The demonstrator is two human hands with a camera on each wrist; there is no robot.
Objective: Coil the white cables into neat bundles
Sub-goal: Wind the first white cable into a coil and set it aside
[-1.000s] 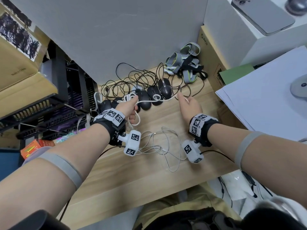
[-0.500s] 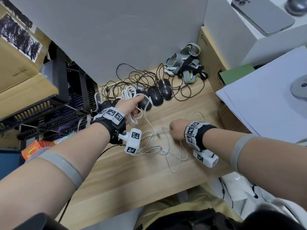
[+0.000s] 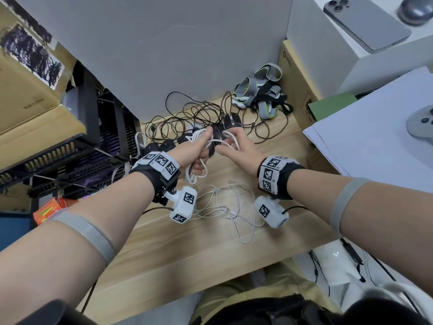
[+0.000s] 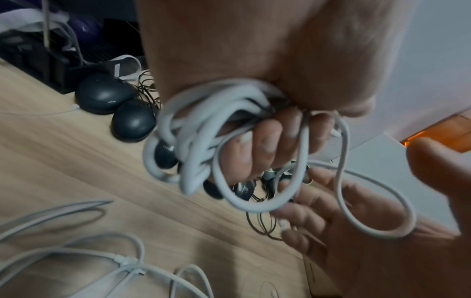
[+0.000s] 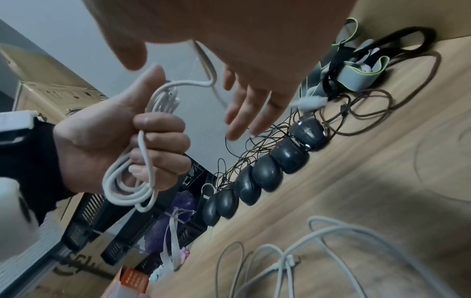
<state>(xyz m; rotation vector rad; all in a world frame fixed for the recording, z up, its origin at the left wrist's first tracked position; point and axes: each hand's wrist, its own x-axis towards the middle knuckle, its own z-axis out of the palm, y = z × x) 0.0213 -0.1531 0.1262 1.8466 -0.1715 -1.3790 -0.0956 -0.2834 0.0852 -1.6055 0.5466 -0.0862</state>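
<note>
My left hand (image 3: 194,152) sits centre frame in the head view, fist curled round a coiled white cable (image 3: 195,173); loops stick out above the fist and hang below it. Left wrist view: several turns of that coiled white cable (image 4: 203,129) bunched against the palm, fingers (image 4: 267,145) wrapped over them. Right wrist view shows the same grip from the side, thumb up along the strands, coil (image 5: 127,181) drooping under the fist.

My right hand (image 3: 236,148) is just right of the left one, nearly touching it, fingers straight and spread, not closed on anything. A strand of the cable (image 3: 228,139) arcs from the left fist over the right fingers; from the left wrist view a loose loop (image 4: 377,203) lies across the right palm (image 4: 369,231). Plug end blurred in the right wrist view, can't tell what type.

More loose white cables (image 3: 225,207) lie tangled on the wooden desk (image 3: 187,254), lower centre, below both wrists, apart from the held coil. Left wrist view shows them lower left (image 4: 102,262), right wrist view lower right (image 5: 318,252).

Behind the hands, upper centre: a row of dark mice (image 5: 267,171) with thin black wires (image 3: 187,113) heaped at the grey wall. Grey-green straps (image 3: 260,90) upper right of those. Phone (image 3: 365,24) on a white box, top right. Cardboard boxes (image 3: 30,90) and black racks (image 3: 70,160) at left.
</note>
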